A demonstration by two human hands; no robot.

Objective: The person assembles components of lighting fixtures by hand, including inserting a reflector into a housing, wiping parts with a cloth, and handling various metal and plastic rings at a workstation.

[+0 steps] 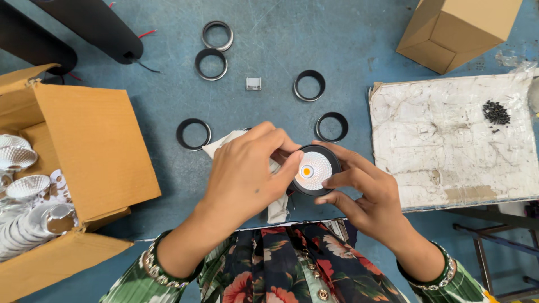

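Observation:
A round black lamp housing (pixel 314 170) with a white faceted reflector and an orange centre sits between both my hands just above the table's near edge. My right hand (pixel 365 193) grips its right rim with thumb and fingers. My left hand (pixel 247 174) covers its left side, thumb on the reflector's edge. A white cloth (pixel 278 209) lies under my left hand, partly hidden.
Several black rings (pixel 193 133) lie on the blue table beyond my hands, with a small white clip (pixel 254 83). An open cardboard box (pixel 84 151) of silver reflectors (pixel 25 188) stands left. A white board (pixel 449 134) with small black screws (pixel 496 112) lies right, a closed carton (pixel 457 31) behind it.

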